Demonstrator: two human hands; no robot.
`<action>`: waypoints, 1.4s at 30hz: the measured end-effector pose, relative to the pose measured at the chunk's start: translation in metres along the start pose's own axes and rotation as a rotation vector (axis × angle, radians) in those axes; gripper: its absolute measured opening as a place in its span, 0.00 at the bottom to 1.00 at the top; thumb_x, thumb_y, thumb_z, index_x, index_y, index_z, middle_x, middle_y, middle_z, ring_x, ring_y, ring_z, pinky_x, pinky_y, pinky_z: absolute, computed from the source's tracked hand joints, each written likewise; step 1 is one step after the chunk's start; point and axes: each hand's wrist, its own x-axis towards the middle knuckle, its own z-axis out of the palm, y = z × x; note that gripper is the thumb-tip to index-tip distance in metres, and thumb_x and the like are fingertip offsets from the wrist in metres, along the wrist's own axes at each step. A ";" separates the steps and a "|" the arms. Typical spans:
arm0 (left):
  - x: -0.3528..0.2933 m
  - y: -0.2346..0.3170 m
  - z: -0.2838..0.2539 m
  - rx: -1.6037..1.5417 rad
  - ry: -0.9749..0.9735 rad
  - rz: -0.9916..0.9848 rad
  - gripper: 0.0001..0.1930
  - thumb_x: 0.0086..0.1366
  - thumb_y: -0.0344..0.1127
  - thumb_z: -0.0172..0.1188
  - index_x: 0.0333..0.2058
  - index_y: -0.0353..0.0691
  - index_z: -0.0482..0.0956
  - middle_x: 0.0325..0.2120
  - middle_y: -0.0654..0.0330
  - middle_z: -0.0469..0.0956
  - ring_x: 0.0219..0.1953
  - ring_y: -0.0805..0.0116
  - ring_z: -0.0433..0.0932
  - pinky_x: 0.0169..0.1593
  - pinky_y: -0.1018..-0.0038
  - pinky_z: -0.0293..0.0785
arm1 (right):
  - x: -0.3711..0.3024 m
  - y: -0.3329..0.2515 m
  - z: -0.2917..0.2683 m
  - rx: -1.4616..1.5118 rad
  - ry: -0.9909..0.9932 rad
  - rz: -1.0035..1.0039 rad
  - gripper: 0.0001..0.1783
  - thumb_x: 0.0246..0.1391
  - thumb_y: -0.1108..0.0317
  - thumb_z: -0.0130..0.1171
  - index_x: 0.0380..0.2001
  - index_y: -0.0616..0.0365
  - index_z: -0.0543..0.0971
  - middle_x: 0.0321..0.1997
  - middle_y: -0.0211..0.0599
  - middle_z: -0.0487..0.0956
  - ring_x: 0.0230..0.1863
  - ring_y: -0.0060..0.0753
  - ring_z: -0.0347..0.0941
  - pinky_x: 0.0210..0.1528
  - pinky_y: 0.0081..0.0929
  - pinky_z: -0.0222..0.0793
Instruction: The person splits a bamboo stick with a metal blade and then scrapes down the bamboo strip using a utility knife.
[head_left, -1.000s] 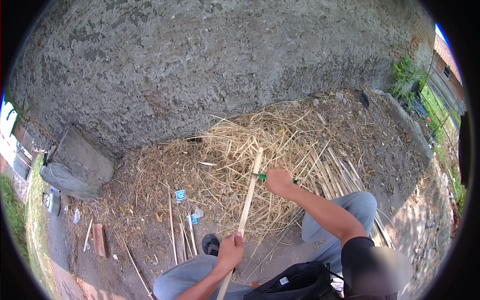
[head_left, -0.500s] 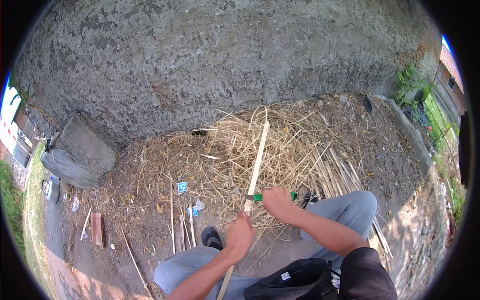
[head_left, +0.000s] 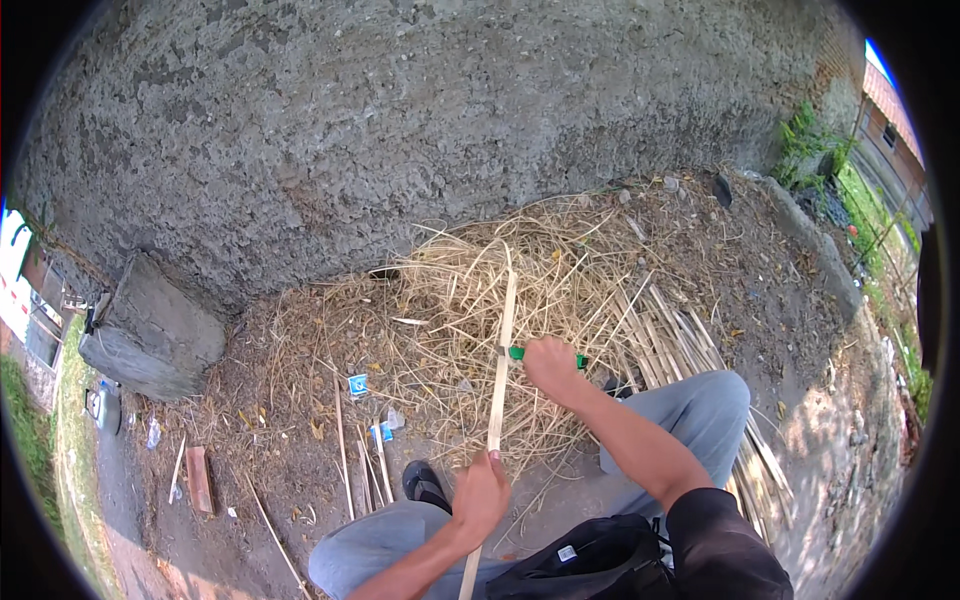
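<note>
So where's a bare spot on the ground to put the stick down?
Bare dirt lies left of the shoe, between the brick and the short sticks. The straw pile ahead and the bundle of split strips at the right are crowded.

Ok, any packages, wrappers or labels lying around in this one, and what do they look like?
Small blue-and-white wrapper: square, on the dirt left of the straw pile.
Second blue-and-white wrapper: crumpled, just below the first, by the thin sticks.
Small white tag: rectangular, on the black bag at the person's lap.
</note>
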 end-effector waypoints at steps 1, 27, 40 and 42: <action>-0.008 -0.002 0.002 -0.007 -0.026 0.017 0.16 0.70 0.38 0.44 0.32 0.28 0.70 0.18 0.35 0.74 0.26 0.31 0.75 0.28 0.46 0.69 | 0.007 0.014 -0.003 0.005 0.004 0.007 0.07 0.48 0.71 0.56 0.21 0.61 0.79 0.23 0.46 0.79 0.27 0.44 0.80 0.26 0.40 0.75; 0.004 -0.011 -0.014 0.054 -0.014 -0.061 0.17 0.71 0.41 0.44 0.35 0.31 0.72 0.22 0.37 0.76 0.29 0.33 0.76 0.35 0.46 0.70 | -0.027 -0.001 -0.043 0.143 -0.196 0.101 0.10 0.44 0.71 0.58 0.30 0.66 0.79 0.27 0.59 0.78 0.34 0.57 0.78 0.38 0.46 0.75; 0.024 0.007 -0.009 0.123 0.106 0.070 0.15 0.69 0.38 0.48 0.33 0.29 0.72 0.19 0.38 0.76 0.23 0.36 0.77 0.27 0.48 0.71 | -0.054 -0.035 -0.040 0.003 -0.001 -0.086 0.06 0.45 0.71 0.55 0.20 0.58 0.79 0.23 0.48 0.80 0.27 0.45 0.81 0.27 0.41 0.75; 0.027 0.006 -0.010 0.132 0.116 0.080 0.14 0.69 0.38 0.48 0.33 0.29 0.72 0.19 0.38 0.76 0.23 0.36 0.77 0.27 0.49 0.71 | -0.049 -0.033 -0.038 0.005 0.035 -0.080 0.06 0.45 0.70 0.56 0.19 0.58 0.79 0.23 0.48 0.80 0.26 0.45 0.81 0.26 0.40 0.75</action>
